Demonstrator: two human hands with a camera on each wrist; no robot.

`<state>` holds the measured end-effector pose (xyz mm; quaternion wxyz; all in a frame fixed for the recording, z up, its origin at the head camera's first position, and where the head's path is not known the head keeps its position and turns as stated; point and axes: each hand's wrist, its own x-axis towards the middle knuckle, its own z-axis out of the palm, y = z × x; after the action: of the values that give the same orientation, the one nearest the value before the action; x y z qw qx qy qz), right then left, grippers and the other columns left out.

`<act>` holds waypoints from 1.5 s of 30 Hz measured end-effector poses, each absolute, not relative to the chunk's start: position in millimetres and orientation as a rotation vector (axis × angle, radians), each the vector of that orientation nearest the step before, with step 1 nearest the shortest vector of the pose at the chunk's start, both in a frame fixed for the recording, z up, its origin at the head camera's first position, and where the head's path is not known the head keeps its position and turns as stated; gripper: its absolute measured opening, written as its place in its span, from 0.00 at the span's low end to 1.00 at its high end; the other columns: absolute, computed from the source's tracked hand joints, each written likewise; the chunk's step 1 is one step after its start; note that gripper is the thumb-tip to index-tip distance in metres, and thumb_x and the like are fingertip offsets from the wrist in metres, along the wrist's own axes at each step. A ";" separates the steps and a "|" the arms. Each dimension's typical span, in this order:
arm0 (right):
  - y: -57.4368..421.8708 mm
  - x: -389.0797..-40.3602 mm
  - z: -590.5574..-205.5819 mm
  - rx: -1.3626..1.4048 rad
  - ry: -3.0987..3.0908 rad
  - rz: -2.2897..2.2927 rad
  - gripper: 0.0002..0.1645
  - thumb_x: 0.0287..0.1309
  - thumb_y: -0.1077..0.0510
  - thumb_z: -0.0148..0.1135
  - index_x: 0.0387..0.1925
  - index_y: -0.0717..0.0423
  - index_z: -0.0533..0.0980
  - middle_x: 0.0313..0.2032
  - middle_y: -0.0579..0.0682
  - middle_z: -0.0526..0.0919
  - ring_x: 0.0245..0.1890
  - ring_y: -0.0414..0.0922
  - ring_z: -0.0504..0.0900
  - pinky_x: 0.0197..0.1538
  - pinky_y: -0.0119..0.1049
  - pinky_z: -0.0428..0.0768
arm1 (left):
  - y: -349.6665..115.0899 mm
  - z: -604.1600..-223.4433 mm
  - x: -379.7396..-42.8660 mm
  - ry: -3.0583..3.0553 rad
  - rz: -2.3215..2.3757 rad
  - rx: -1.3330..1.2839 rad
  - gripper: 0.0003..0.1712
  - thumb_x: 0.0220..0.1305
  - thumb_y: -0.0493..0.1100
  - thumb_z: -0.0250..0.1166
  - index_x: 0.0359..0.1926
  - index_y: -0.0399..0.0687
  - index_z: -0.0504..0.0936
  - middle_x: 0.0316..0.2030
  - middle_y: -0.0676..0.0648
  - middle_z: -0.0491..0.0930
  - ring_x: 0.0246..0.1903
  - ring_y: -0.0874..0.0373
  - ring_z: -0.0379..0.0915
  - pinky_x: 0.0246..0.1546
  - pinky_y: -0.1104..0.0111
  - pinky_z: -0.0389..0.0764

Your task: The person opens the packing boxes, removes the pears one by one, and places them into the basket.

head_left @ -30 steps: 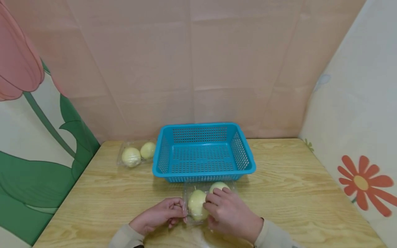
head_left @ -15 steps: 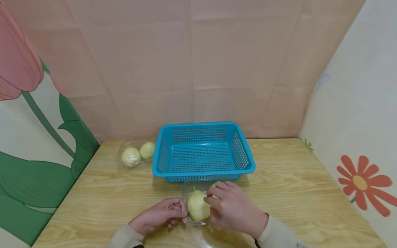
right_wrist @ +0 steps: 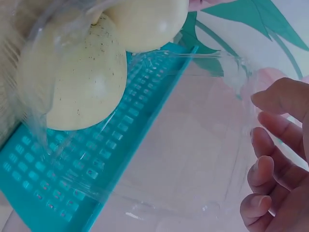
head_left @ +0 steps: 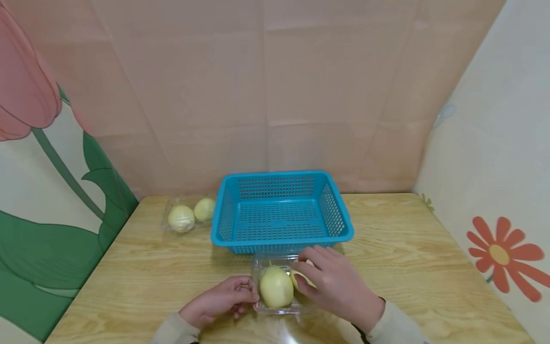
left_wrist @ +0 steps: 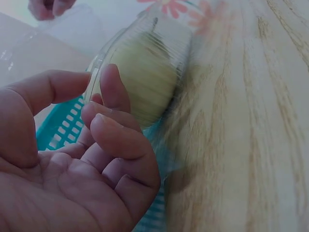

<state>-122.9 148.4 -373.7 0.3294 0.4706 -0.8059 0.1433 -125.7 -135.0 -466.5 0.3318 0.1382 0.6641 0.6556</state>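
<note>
A clear plastic fruit box [head_left: 277,310] stands in front of the basket with two pale yellow-green pears inside, the left pear [head_left: 276,287] in plain sight. My right hand [head_left: 337,289] partly covers the right pear [head_left: 301,279] in the head view. Thumb and forefinger of my left hand [left_wrist: 96,140] pinch the box's left edge, its other fingers curled. In the right wrist view the box's clear lid [right_wrist: 198,140] is swung up from the pears. Its far edge lies between the thumb and forefinger of my right hand [right_wrist: 282,154].
A blue plastic basket [head_left: 283,241] stands right behind the box. Left of the basket is a second clear fruit box [head_left: 165,222] holding two pears, such as the wrapped-looking pear [head_left: 181,219]. The wooden table [head_left: 408,267] meets printed cloth walls at the back and sides.
My right hand has moved right and a little up, away from the left pear, and the lid has come up with it. My left hand has stayed at the box's left edge.
</note>
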 end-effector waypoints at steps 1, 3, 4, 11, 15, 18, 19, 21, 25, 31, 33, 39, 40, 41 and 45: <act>149.7 -121.7 -373.7 1.232 -2.107 0.387 0.06 0.61 0.58 0.57 0.33 0.48 0.80 0.32 0.41 0.77 0.29 0.40 0.75 0.31 0.32 0.74 | -134.9 -466.5 -125.6 1.736 1.714 0.358 0.03 0.67 0.38 0.61 0.35 0.48 0.75 0.28 0.51 0.80 0.20 0.64 0.63 0.22 0.74 0.68; 151.5 -118.6 -374.9 1.239 -2.101 0.396 0.10 0.65 0.56 0.53 0.31 0.47 0.79 0.30 0.40 0.77 0.27 0.38 0.74 0.30 0.30 0.73 | -135.0 -466.7 -125.6 1.733 1.716 0.355 0.03 0.67 0.38 0.61 0.35 0.47 0.75 0.29 0.50 0.80 0.20 0.64 0.63 0.22 0.75 0.68; 152.1 -116.9 -376.3 1.241 -2.102 0.388 0.11 0.65 0.56 0.52 0.30 0.46 0.79 0.28 0.39 0.77 0.26 0.37 0.72 0.29 0.29 0.72 | -135.1 -466.7 -125.7 1.731 1.717 0.355 0.03 0.66 0.38 0.62 0.36 0.47 0.75 0.29 0.50 0.80 0.20 0.64 0.63 0.22 0.75 0.68; 154.7 -109.6 -389.4 1.147 -2.225 0.276 0.11 0.41 0.51 0.74 0.25 0.46 0.78 0.22 0.37 0.76 0.22 0.36 0.70 0.26 0.29 0.70 | -136.6 -466.2 -126.2 1.711 1.725 0.360 0.04 0.65 0.37 0.63 0.37 0.46 0.75 0.27 0.52 0.80 0.20 0.65 0.65 0.22 0.75 0.69; 158.2 -109.6 -397.8 0.971 -2.443 0.202 0.20 0.41 0.44 0.76 0.32 0.51 0.81 0.29 0.42 0.81 0.28 0.40 0.78 0.32 0.36 0.80 | -136.9 -466.4 -126.8 1.716 1.722 0.358 0.04 0.65 0.36 0.63 0.37 0.47 0.75 0.26 0.53 0.80 0.20 0.65 0.65 0.21 0.75 0.69; 159.5 -110.6 -402.6 0.853 -2.580 0.167 0.29 0.42 0.38 0.76 0.39 0.55 0.82 0.35 0.48 0.84 0.34 0.45 0.83 0.38 0.41 0.83 | -137.0 -466.8 -127.2 1.721 1.716 0.360 0.04 0.64 0.36 0.63 0.37 0.47 0.75 0.26 0.53 0.81 0.20 0.65 0.65 0.21 0.75 0.69; 159.5 -111.1 -403.8 0.824 -2.616 0.165 0.32 0.42 0.36 0.75 0.40 0.56 0.81 0.36 0.50 0.85 0.35 0.46 0.83 0.38 0.42 0.84 | -137.1 -466.9 -127.3 1.723 1.715 0.360 0.04 0.64 0.36 0.63 0.37 0.47 0.75 0.26 0.53 0.81 0.20 0.65 0.65 0.21 0.75 0.69; 159.2 -112.6 -406.0 0.772 -2.675 0.169 0.37 0.40 0.33 0.76 0.42 0.57 0.81 0.37 0.52 0.84 0.34 0.47 0.83 0.36 0.42 0.84 | -137.1 -467.1 -127.5 1.726 1.714 0.360 0.04 0.64 0.36 0.63 0.37 0.46 0.75 0.25 0.53 0.80 0.20 0.65 0.65 0.21 0.74 0.69; 158.7 -116.3 -410.6 0.703 -2.752 0.180 0.43 0.38 0.29 0.76 0.45 0.58 0.79 0.37 0.52 0.83 0.34 0.47 0.81 0.33 0.40 0.83 | -137.1 -467.6 -127.7 1.720 1.720 0.352 0.06 0.63 0.38 0.65 0.38 0.43 0.75 0.26 0.53 0.81 0.20 0.65 0.66 0.21 0.74 0.69; 157.2 -122.0 -417.2 0.652 -2.813 0.180 0.47 0.37 0.26 0.74 0.49 0.58 0.79 0.39 0.55 0.84 0.36 0.50 0.82 0.33 0.43 0.83 | -137.1 -468.5 -128.2 1.723 1.709 0.357 0.09 0.63 0.39 0.66 0.39 0.41 0.75 0.26 0.53 0.81 0.21 0.64 0.66 0.21 0.74 0.70; 156.3 -123.7 -419.0 0.649 -2.817 0.192 0.48 0.36 0.26 0.74 0.50 0.58 0.78 0.38 0.54 0.85 0.37 0.50 0.82 0.33 0.43 0.83 | -137.1 -468.5 -128.2 1.725 1.706 0.360 0.07 0.64 0.38 0.65 0.39 0.42 0.75 0.25 0.53 0.80 0.21 0.64 0.66 0.21 0.74 0.70; 153.1 -127.2 -423.5 0.665 -2.800 0.228 0.47 0.34 0.28 0.76 0.49 0.56 0.77 0.33 0.51 0.83 0.35 0.47 0.80 0.29 0.37 0.79 | -136.5 -466.2 -128.0 1.743 1.694 0.353 0.04 0.64 0.36 0.64 0.38 0.44 0.76 0.23 0.53 0.77 0.21 0.64 0.66 0.22 0.74 0.70; 152.6 -127.7 -424.2 0.661 -2.805 0.234 0.47 0.34 0.29 0.77 0.49 0.56 0.77 0.33 0.50 0.83 0.35 0.46 0.79 0.28 0.36 0.77 | -136.4 -466.2 -128.0 1.749 1.692 0.348 0.05 0.64 0.36 0.64 0.38 0.43 0.76 0.24 0.53 0.76 0.21 0.63 0.66 0.22 0.74 0.70; 152.2 -128.4 -425.0 0.654 -2.811 0.235 0.46 0.33 0.29 0.76 0.49 0.55 0.77 0.32 0.49 0.83 0.34 0.46 0.79 0.27 0.35 0.76 | -136.1 -466.3 -128.1 1.757 1.687 0.345 0.04 0.64 0.37 0.63 0.38 0.44 0.76 0.24 0.53 0.76 0.21 0.63 0.66 0.22 0.74 0.70; 151.7 -130.9 -427.8 0.634 -2.837 0.239 0.44 0.34 0.30 0.76 0.48 0.52 0.77 0.28 0.45 0.81 0.32 0.44 0.78 0.25 0.33 0.73 | -135.1 -467.9 -130.0 1.763 1.683 0.319 0.07 0.68 0.42 0.62 0.37 0.42 0.76 0.27 0.51 0.78 0.23 0.63 0.66 0.22 0.75 0.70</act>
<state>-130.9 151.7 -427.8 0.1124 0.2160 -0.9665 0.0814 -130.0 -135.1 -467.9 0.3350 0.1223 0.6757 0.6452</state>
